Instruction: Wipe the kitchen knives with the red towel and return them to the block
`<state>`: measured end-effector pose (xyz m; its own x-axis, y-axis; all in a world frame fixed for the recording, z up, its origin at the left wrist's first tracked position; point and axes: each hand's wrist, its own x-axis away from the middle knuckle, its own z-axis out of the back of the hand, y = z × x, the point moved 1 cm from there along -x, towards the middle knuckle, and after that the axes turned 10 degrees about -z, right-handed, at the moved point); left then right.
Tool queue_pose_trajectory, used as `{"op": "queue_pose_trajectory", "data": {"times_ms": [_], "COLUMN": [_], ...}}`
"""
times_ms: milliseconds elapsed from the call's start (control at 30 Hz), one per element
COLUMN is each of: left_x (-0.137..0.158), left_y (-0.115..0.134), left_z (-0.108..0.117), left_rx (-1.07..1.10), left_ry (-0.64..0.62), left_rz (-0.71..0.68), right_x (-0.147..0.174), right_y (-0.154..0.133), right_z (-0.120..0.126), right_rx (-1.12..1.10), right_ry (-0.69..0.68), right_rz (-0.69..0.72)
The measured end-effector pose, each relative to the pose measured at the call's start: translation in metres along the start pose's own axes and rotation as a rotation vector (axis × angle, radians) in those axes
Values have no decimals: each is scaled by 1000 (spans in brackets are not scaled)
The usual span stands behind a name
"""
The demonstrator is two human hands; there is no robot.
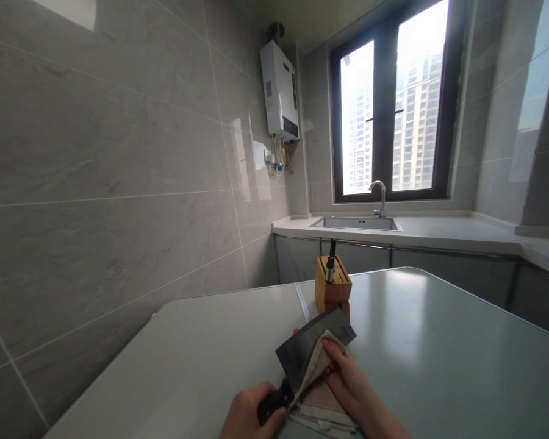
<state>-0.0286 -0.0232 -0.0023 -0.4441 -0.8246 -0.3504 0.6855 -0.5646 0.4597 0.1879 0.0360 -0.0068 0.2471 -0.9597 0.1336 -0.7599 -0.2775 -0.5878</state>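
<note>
My left hand (251, 410) is wrapped round the black handle of a cleaver (307, 342), whose broad grey blade slants up and to the right above the table. With my right hand (348, 381) I pinch a pinkish-brown cloth (321, 390) against the blade's lower side. Part of the cloth hangs down between my hands, and its lower end reaches the bottom of the view. Just beyond the blade stands a wooden knife block (333, 286), partly hidden by it. One black-handled tool (330, 262) sticks up from the block's slots.
The pale, shiny table (201, 366) has a metal seam and a raised edge. Behind it runs a white counter (452, 228) with a sink (361, 224) and a faucet (380, 198) under the window. A tiled wall (119, 152) rises at left, near a water heater (280, 91).
</note>
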Motion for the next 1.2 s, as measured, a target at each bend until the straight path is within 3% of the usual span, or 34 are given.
{"op": "queue_pose_trajectory", "data": {"times_ms": [300,1200], "left_x": [1,0], "left_y": [1,11], "left_z": [0,7], "left_rx": [22,55], "left_ry": [22,50], "left_rz": [-17,19], "right_x": [-2,7], "right_y": [-3,6], "right_z": [3,-10], "right_rx": [-37,190], "right_ry": [-13,-95], "right_rz": [-15,2]}}
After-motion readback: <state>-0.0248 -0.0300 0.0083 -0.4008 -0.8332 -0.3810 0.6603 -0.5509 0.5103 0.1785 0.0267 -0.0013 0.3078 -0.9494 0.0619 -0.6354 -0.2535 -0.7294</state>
